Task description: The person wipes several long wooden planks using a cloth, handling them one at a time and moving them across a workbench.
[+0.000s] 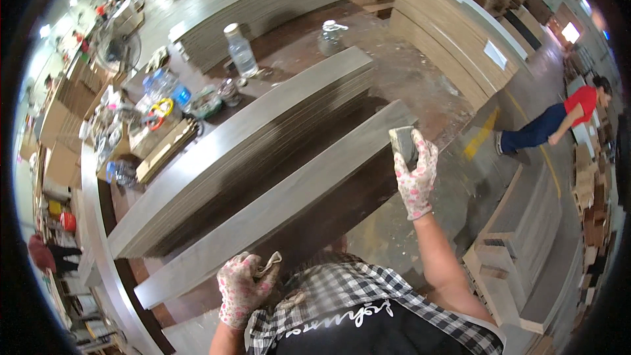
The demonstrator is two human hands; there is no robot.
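Observation:
A long grey board lies slantwise across the table in front of me. Over its far right end, my right hand, in a white glove with a pink pattern, grips a small sanding block with a dark grey face and pale edges. My left hand, gloved alike, is closed near the board's near left part, close to my body. A thin greyish edge sticks out by its fingers; what it is, I cannot make out. Beyond the board stands a stack of similar grey boards.
Bottles, a glass jar, orange-handled scissors and clutter crowd the table's left. More boards stand at the back, brown panels at right. A person in red is on the right; stacked boards sit at lower right.

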